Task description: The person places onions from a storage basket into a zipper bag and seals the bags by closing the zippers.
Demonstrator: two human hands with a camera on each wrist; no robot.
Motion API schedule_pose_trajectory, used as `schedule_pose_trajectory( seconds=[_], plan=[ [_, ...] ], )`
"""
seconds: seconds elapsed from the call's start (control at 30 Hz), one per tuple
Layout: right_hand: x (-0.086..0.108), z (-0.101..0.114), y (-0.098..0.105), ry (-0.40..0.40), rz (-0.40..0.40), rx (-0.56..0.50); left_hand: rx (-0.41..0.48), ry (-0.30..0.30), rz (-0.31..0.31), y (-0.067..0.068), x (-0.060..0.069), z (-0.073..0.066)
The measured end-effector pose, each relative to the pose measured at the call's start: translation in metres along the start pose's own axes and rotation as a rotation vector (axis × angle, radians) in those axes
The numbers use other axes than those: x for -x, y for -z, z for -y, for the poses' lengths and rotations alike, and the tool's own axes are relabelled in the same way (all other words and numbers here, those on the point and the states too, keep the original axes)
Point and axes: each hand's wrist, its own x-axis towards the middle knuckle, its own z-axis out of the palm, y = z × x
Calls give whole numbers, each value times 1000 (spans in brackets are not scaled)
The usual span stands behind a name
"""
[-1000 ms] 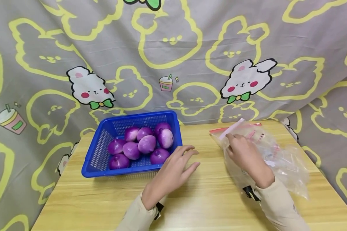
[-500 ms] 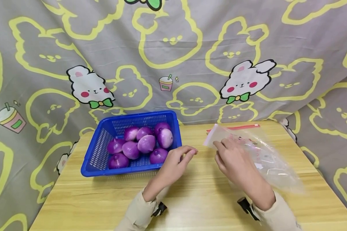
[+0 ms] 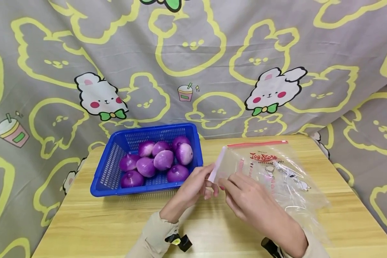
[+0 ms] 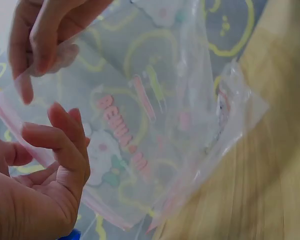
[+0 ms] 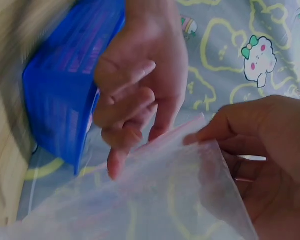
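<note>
A clear zip bag with a pink zip strip hangs tilted between both hands; pink lettering and a printed white animal show on it in the left wrist view. My right hand pinches its upper edge near one corner of the strip. My left hand is at the strip from the other side, its fingers curled and the edge between thumb and fingers. Behind lies another clear zip bag with a red zip and red "Toy Story" print. Part of it is hidden by the right hand and the held bag.
Left of the hands stands a blue plastic basket holding several purple onions. Its right front corner is close to the left hand. A patterned grey curtain hangs behind the wooden table.
My right hand has drawn the pink-strip bag left and toward me, off the red-zip bag. My left hand has come to meet its edge. The basket of onions has not moved.
</note>
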Motion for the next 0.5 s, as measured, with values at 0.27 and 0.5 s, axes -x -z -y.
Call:
schedule_pose_trajectory(
  seconds=[0.27,0.5],
  plan=[
    [6,16,16,4,172,-24,-80,-89,10,-5,7,-3],
    [2,20,46,-89,256,0,-311,-343,-56,-9,27,-22]
  ],
)
